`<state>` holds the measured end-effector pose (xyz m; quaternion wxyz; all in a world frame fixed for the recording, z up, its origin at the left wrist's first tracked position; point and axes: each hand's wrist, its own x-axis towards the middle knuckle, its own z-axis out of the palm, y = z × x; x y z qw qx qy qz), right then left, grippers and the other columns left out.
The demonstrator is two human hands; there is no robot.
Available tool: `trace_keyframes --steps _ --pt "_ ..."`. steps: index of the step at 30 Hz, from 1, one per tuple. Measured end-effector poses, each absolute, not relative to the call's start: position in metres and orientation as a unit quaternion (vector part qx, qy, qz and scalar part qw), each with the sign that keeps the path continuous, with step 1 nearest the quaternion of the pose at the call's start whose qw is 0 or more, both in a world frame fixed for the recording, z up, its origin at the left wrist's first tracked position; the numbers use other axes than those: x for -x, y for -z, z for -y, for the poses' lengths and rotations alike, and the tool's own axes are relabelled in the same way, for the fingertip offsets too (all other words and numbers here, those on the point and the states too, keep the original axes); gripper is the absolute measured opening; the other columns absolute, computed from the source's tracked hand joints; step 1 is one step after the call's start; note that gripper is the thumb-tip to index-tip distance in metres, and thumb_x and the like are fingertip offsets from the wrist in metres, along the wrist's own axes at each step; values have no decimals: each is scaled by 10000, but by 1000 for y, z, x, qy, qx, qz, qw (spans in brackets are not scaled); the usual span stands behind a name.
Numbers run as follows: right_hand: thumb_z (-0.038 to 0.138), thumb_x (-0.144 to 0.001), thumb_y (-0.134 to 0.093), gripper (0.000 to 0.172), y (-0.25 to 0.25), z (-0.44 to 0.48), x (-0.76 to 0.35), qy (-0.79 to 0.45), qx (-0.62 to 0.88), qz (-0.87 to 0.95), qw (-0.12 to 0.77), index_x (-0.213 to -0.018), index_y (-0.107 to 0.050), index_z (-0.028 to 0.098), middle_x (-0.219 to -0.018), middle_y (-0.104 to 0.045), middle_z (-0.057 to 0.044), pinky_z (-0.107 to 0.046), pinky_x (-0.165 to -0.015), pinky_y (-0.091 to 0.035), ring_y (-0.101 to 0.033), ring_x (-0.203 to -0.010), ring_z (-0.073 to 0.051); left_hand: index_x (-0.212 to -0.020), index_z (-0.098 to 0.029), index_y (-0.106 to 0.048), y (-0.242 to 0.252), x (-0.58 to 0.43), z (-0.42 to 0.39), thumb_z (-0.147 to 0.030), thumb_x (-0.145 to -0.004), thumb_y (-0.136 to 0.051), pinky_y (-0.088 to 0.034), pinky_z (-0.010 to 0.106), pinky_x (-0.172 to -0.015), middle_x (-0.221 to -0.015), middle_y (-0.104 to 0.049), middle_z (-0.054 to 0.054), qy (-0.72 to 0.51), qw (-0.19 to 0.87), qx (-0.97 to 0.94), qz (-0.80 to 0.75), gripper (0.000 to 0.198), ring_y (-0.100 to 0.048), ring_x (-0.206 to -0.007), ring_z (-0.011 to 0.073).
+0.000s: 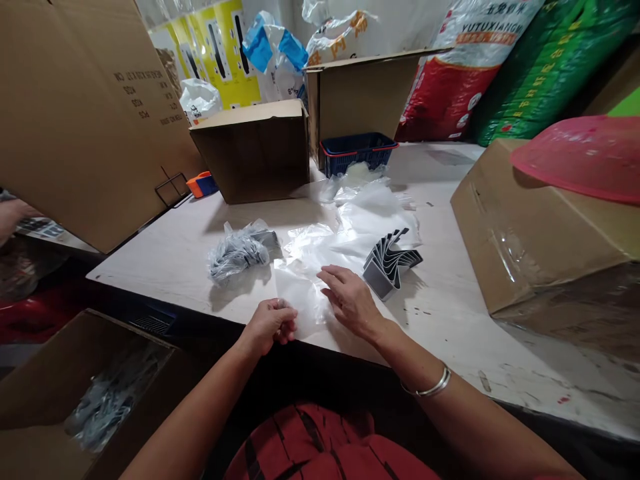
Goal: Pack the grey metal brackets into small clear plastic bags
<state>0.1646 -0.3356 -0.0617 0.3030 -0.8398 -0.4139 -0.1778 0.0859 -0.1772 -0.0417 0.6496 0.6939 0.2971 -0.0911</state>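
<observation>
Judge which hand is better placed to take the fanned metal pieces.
Probably the right hand: it rests on the clear plastic sheet beside the fanned metal pieces, while the left hand sits farther away, holding the plastic's edge.

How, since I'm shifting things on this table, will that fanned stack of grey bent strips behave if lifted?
The fanned stack of grey bent strips looks stiff, since each strip holds sharp bends. It will probably slide apart if lifted, as the strips seem loosely overlapped and unbound.
</observation>
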Motion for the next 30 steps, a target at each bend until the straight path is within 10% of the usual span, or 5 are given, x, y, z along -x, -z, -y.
trace_keyframes --steps 5,8,11,18,30 --pt "118 -610 -703 772 21 316 -171 110 746 624 204 -1285 -362 271 -1361 -370 -51 -499 -1012 -231 -166 -1312 -260 -411 -164 -471 -5 -84 167 -112 -502 -475 -226 195 -412 -388 -417 -57 173 440 -880 -38 106 -349 -402 64" --pt "130 -587 -730 596 2 305 -174 49 720 661 205 -1132 -531 263 -1067 -620 -28 -508 -1015 -200 -342 -1237 -242 -384 -171 -461 -35 -88 150 -99 -488 -472 -192 217 -421 -382 -386 -59 221 366 -903 47 127 -307 -409 65" --pt "190 -688 -659 71 -1 300 -179 -71 767 553 317 -758 -654 203 -692 -657 3 -439 -871 -398 -608 -851 -192 -485 -171 -523 -43 -93 133 -199 -560 -542 -257 203 -440 -463 -442 -45 132 491 -861 10 82 -373 -456 73" --pt "203 -683 -654 108 19 298 -194 -310 647 94 691 -719 -589 124 -534 -576 10 -301 -497 -520 -629 -545 -170 -795 -133 -531 21 -90 145 -527 -664 -556 -504 293 -558 -691 -579 48 -5 801 -547 -244 416 -574 -618 148" --pt "397 -684 -634 274 27 293 -183 -116 729 -18 674 -715 -503 158 -667 -538 -15 -308 -591 -491 -586 -676 -169 -563 -121 -471 50 -86 170 -73 -558 -701 -516 282 -448 -452 -545 6 43 821 -504 -264 235 -565 -425 134"
